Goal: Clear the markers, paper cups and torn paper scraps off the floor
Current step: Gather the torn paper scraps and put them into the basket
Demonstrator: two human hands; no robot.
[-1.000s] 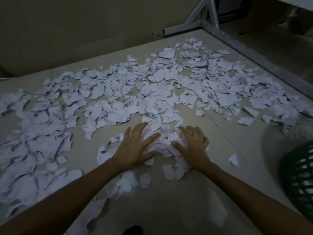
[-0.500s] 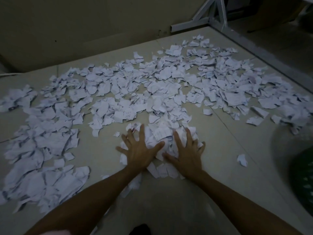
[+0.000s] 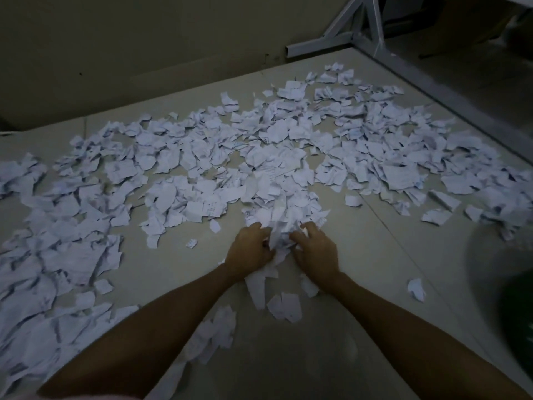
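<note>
White torn paper scraps [image 3: 274,166] cover most of the beige floor [image 3: 375,255] in a wide band from left to right. My left hand [image 3: 249,249] and my right hand [image 3: 315,251] sit side by side at the near edge of a heap of scraps [image 3: 281,223]. The fingers of both hands are curled in, squeezing a bunch of scraps between them. A few loose scraps [image 3: 284,306] lie between my forearms. No markers or paper cups show in this view.
A green basket [image 3: 519,321] shows blurred at the right edge. A grey metal frame [image 3: 363,36] stands at the back right, its rail running along the floor. A beige wall [image 3: 144,53] closes the back.
Both hands went from lying flat with spread fingers on the heap to curling their fingers in and bunching scraps between them. The view shifted slightly.
</note>
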